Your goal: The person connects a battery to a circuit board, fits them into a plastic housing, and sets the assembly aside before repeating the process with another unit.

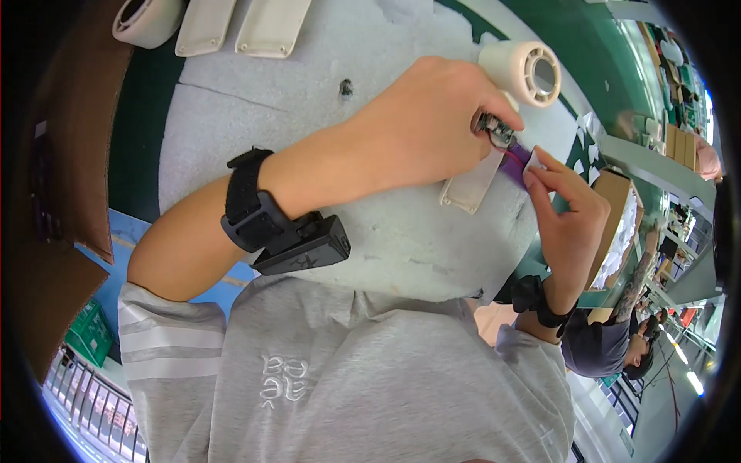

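Note:
My left hand [432,116] reaches across the foam-covered worktop, its fingers closed around a small circuit board [500,133]. Joined to the board by thin red wire is a purple battery [515,163]. With thumb and fingertips, my right hand [571,204] pinches a small white piece [532,163], possibly a sticker or pad, against the battery's end. Below the battery lies a white plastic shell [472,185], partly hidden by my left hand. Just beyond my left fingers rests a white round housing [525,71] with a ring of openings.
Two more white shells [270,27] and another round housing [148,21] lie at the far left. A cardboard box [610,197] with white pieces stands at the right. Brown cardboard [73,139] rises on the left. A co-worker [606,347] is at the right.

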